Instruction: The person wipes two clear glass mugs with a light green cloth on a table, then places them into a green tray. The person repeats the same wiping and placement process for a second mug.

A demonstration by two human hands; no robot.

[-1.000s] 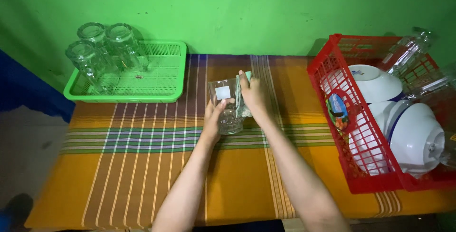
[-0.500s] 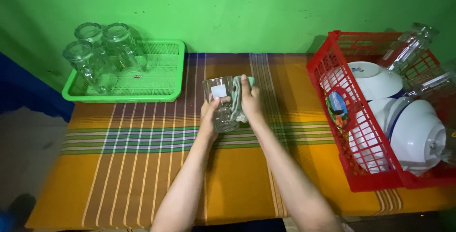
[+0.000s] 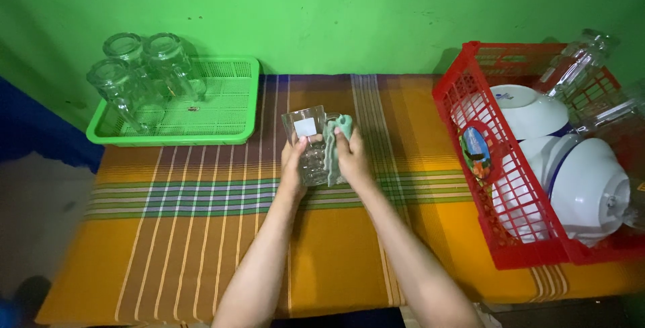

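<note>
I see the glass (image 3: 310,141) held above the middle of the striped cloth-covered table (image 3: 201,234), between both hands. Its long axis runs away from me, tilted slightly off vertical, with the open mouth pointing up and toward the green wall (image 3: 349,12). My left hand (image 3: 294,167) is closed around the glass's lower left side. My right hand (image 3: 353,156) is closed on a green rag (image 3: 334,145), pressing it against the glass's right side. Far left, a green tray (image 3: 228,99) carries three upturned glasses (image 3: 144,72). Far right, a red basket (image 3: 470,99) holds white bowls (image 3: 584,180) and more glassware (image 3: 578,59).
</note>
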